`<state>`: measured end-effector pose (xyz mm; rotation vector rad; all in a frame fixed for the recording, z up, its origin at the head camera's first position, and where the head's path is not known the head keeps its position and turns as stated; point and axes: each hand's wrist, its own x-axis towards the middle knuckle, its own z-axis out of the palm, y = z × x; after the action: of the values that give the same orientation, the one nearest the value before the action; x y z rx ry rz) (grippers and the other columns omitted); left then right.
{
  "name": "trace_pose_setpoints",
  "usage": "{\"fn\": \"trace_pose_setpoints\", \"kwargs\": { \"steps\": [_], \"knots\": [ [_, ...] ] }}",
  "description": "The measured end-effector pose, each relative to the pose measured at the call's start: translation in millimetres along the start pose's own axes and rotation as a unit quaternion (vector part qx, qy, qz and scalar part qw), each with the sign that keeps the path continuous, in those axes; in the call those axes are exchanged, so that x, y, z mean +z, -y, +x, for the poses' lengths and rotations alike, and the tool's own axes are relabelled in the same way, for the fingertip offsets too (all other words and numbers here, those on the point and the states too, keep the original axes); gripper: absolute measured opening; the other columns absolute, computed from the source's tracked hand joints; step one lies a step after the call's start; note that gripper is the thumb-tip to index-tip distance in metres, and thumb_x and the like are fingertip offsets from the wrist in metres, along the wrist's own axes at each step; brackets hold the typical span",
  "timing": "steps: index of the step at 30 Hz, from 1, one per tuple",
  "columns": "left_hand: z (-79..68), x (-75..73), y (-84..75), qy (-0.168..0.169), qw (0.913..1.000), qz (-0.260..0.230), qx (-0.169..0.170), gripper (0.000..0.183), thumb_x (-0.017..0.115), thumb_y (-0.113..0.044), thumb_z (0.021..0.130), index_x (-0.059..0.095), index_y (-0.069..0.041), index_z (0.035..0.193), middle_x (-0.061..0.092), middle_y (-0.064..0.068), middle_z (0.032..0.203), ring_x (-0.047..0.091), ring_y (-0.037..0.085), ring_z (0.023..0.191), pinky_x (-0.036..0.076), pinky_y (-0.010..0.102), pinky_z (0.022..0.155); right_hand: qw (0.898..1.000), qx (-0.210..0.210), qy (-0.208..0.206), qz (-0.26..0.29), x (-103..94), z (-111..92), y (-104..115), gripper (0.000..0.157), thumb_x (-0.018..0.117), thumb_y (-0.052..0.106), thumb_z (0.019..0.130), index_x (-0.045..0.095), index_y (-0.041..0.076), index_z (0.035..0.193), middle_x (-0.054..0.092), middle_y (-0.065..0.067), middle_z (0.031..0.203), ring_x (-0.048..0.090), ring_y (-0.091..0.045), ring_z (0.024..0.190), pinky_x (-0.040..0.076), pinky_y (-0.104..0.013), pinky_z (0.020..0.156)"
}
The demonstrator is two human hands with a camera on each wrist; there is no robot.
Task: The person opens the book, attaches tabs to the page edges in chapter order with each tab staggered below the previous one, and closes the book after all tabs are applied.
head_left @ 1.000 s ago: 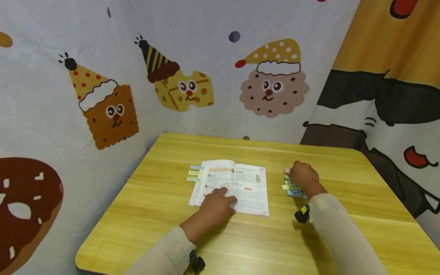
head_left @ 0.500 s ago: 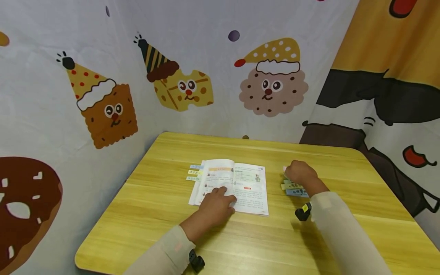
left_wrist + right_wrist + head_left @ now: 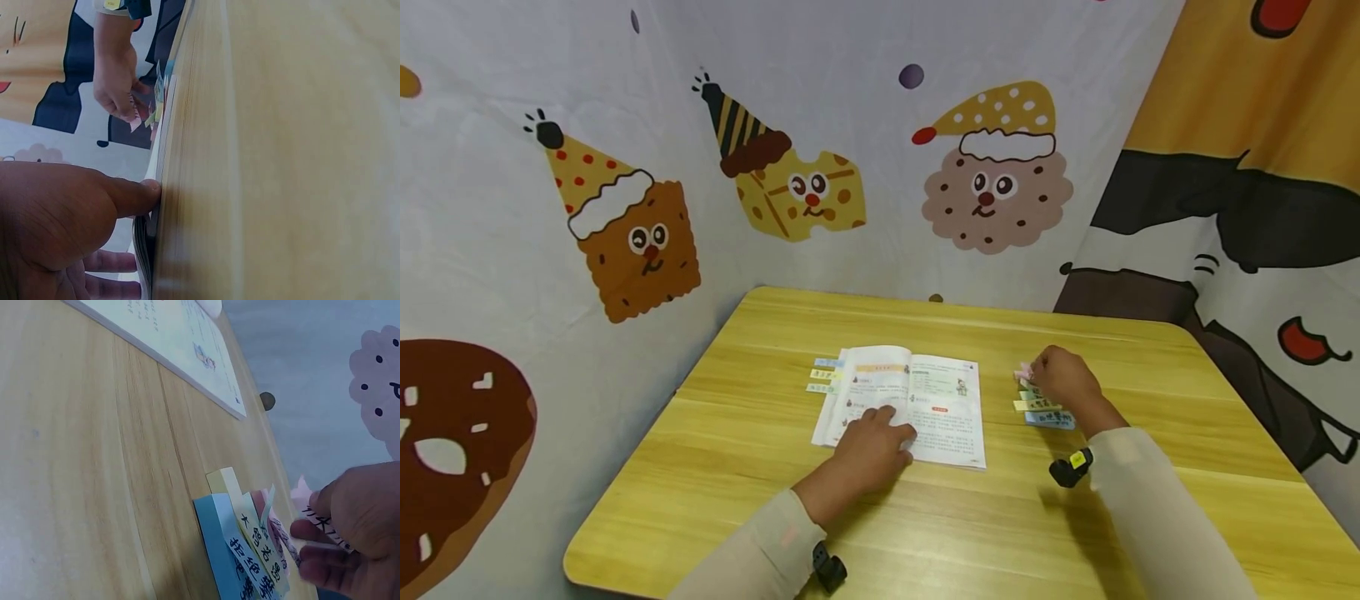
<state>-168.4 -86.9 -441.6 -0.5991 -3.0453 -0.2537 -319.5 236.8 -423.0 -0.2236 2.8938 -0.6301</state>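
An open book [image 3: 943, 425] with printed pages lies mid-table. My left hand [image 3: 867, 450] rests across its lower middle, fingers spread, with the thumb on the page near the lower edge. To the right of the book, my right hand [image 3: 1067, 383] pinches a pink sticky note [image 3: 302, 495] with dark handwriting between thumb and fingers. In the right wrist view that note is raised beside a row of sticky note pads: blue [image 3: 215, 540], yellow [image 3: 226, 482], green and pink, several with handwritten top strips. The right palm hides part of the pink note.
Blue, yellow and green sticky tabs [image 3: 823, 375] stick out from the book's left edge. The wooden table [image 3: 970, 533] ends at a cartoon-printed cloth wall [image 3: 880, 275] behind and to the left. Each wrist wears a small black camera [image 3: 1070, 468].
My right hand has lifted slightly and turned, and the pink sticky note in its fingers has come up from the pads. My left hand keeps its place on the book.
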Motion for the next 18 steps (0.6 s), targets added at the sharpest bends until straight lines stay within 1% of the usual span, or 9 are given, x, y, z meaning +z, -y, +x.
{"fn": "trace_pose_setpoints", "kwargs": {
  "steps": [2,4,8,10,11,13,18],
  "knots": [
    [0.2,-0.1,-0.2,-0.001,1.0000,0.000,0.001,0.031,0.064,-0.037,0.087,0.066,-0.028,0.116,0.053,0.011,0.126,0.050,0.032,0.110,0.046,0.045,0.076,1.000,-0.010,-0.025,0.003,0.8,-1.9,-1.1,0.034,0.038,0.027,0.102,0.053,0.002,0.118,0.060,-0.016,0.108,0.057,-0.023,0.075,0.043,-0.034,0.057],
    [0.4,-0.1,-0.1,-0.001,1.0000,0.002,0.001,0.031,0.064,-0.037,0.087,0.066,-0.028,0.116,0.053,0.011,0.126,0.050,0.031,0.110,0.046,0.044,0.076,0.999,-0.018,-0.039,0.007,1.4,-3.3,-1.1,0.031,0.039,0.027,0.102,0.052,0.004,0.119,0.062,-0.014,0.104,0.057,-0.022,0.074,0.043,-0.034,0.056],
    [0.0,-0.6,-0.1,0.002,1.0000,0.006,0.001,0.031,0.064,-0.038,0.087,0.066,-0.028,0.116,0.052,0.011,0.126,0.050,0.031,0.110,0.046,0.044,0.076,0.998,-0.023,-0.056,0.007,2.2,-3.9,-0.1,0.032,0.040,0.027,0.101,0.050,0.007,0.125,0.063,-0.014,0.106,0.060,-0.023,0.077,0.043,-0.033,0.054],
    [0.0,-0.8,-0.4,0.003,1.0000,0.007,0.001,0.031,0.064,-0.038,0.087,0.066,-0.028,0.117,0.053,0.011,0.126,0.050,0.031,0.110,0.046,0.044,0.076,0.998,-0.026,-0.062,0.004,3.0,-3.7,0.3,0.031,0.040,0.026,0.101,0.050,0.010,0.125,0.062,-0.015,0.108,0.061,-0.023,0.078,0.043,-0.033,0.052],
    [-0.1,-1.0,-0.5,0.004,1.0000,0.007,0.001,0.031,0.064,-0.038,0.088,0.066,-0.028,0.117,0.052,0.011,0.126,0.050,0.031,0.110,0.046,0.045,0.076,0.997,-0.028,-0.065,0.003,3.2,-4.2,1.0,0.029,0.041,0.025,0.101,0.050,0.011,0.125,0.062,-0.015,0.108,0.060,-0.023,0.077,0.042,-0.033,0.051],
    [0.1,-1.0,-0.7,0.006,1.0000,0.007,0.000,0.031,0.064,-0.038,0.088,0.066,-0.028,0.117,0.053,0.011,0.126,0.050,0.032,0.110,0.046,0.045,0.076,0.997,-0.032,-0.068,-0.002,3.8,-5.4,2.7,0.026,0.042,0.023,0.101,0.050,0.013,0.123,0.065,-0.013,0.101,0.059,-0.022,0.070,0.040,-0.033,0.049],
    [0.3,-0.9,-0.9,0.007,0.9999,0.011,0.000,0.031,0.064,-0.038,0.088,0.066,-0.028,0.117,0.053,0.011,0.126,0.050,0.032,0.110,0.046,0.044,0.076,0.996,-0.046,-0.079,0.001,7.2,-7.6,6.0,0.021,0.044,0.020,0.100,0.052,0.015,0.119,0.065,-0.010,0.095,0.053,-0.019,0.059,0.038,-0.032,0.046]
  ]
}}
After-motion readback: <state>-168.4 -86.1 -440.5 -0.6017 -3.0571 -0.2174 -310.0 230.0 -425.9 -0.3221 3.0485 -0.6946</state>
